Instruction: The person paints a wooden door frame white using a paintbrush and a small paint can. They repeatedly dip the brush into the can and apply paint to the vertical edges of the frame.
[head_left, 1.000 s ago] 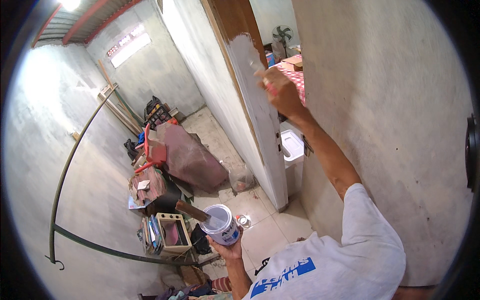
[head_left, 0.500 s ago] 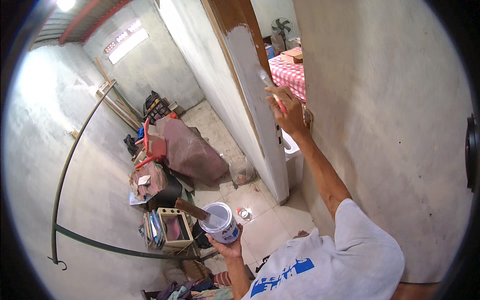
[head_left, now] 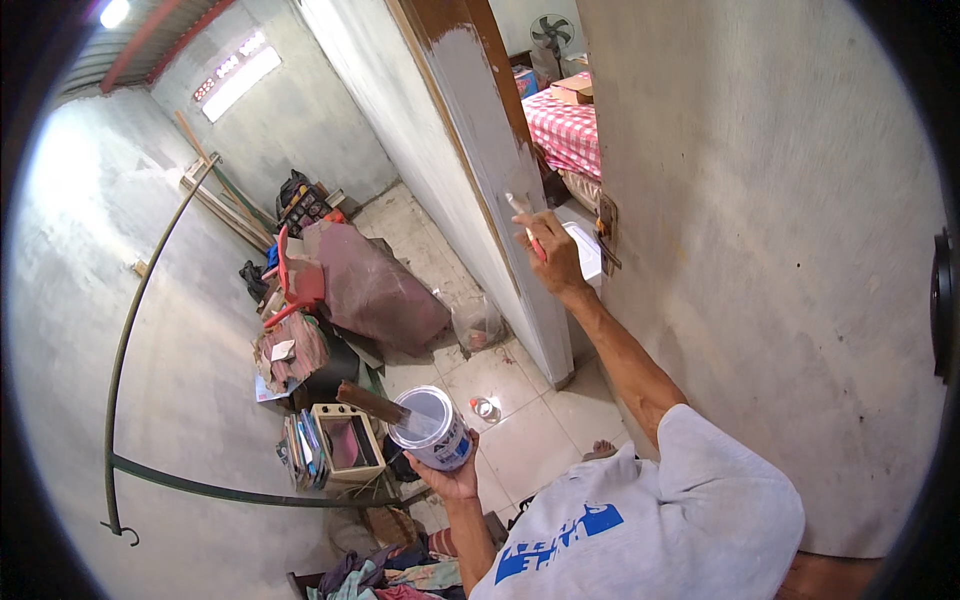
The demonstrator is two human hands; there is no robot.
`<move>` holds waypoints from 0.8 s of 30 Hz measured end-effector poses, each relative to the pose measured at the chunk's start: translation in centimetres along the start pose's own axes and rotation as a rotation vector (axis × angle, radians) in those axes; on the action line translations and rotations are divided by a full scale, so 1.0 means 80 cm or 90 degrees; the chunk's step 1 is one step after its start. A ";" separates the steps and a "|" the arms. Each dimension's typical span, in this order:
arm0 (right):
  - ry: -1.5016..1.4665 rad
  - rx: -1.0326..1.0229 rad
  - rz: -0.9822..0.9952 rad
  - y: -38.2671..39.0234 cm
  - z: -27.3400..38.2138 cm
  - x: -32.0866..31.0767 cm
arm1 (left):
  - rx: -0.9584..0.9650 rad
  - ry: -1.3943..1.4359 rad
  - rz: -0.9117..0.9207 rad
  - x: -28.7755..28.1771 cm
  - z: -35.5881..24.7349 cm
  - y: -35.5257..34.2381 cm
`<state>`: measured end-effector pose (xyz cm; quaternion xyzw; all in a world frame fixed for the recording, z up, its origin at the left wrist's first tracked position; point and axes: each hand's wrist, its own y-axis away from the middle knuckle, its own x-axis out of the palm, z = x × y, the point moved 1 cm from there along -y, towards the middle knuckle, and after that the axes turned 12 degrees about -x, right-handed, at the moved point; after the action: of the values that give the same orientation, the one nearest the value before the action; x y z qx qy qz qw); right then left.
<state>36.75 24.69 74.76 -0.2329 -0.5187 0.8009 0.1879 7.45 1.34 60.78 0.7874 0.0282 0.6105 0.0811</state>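
Observation:
My left hand (head_left: 455, 482) grips a white paint can (head_left: 440, 452) from below and the side. The can is open at the top and tilted, with whitish paint inside. A brown wooden stick (head_left: 368, 402) leans out over its rim. Raised in front, my right hand (head_left: 555, 258) is closed around a paintbrush (head_left: 537, 246) with a red and pale handle. The bristles are at the face of a door frame (head_left: 485, 130), whose brown wood is largely coated in greyish white. Whether the bristles touch it, I cannot tell for sure.
A grey door (head_left: 740, 250) with a handle (head_left: 606, 232) stands to the right. On the tiled floor (head_left: 510, 450) sits a small clear container (head_left: 485, 410). Left lie a red plastic chair (head_left: 298, 288), a maroon covered bulk (head_left: 375, 290) and a small oven-like box (head_left: 350, 445). A metal bar (head_left: 220, 488) crosses the left.
My right hand has moved down along the door frame with the paintbrush. The left hand still holds the paint can. The view has shifted slightly.

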 end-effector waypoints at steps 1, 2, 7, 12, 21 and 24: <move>0.001 -0.004 0.038 0.001 0.002 0.007 | -0.002 0.008 0.006 0.003 0.000 -0.003; 0.013 -0.034 0.018 0.003 0.004 0.012 | 0.001 -0.006 0.002 0.004 -0.001 -0.004; 0.011 -0.013 0.028 0.023 0.025 0.023 | -0.004 -0.024 0.005 -0.004 -0.002 0.003; -0.017 -0.012 0.067 0.041 0.017 0.026 | 0.005 -0.031 -0.018 -0.007 -0.003 0.003; 0.030 0.064 -0.051 0.052 -0.010 0.016 | -0.004 -0.051 -0.007 -0.001 -0.006 0.005; -0.008 0.038 -0.069 0.050 -0.006 0.024 | 0.009 -0.041 -0.047 0.004 -0.007 -0.006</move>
<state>35.18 24.52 70.60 -0.1936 -0.5078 0.8059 0.2349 7.01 1.90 61.19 0.8058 0.0592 0.5810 0.0987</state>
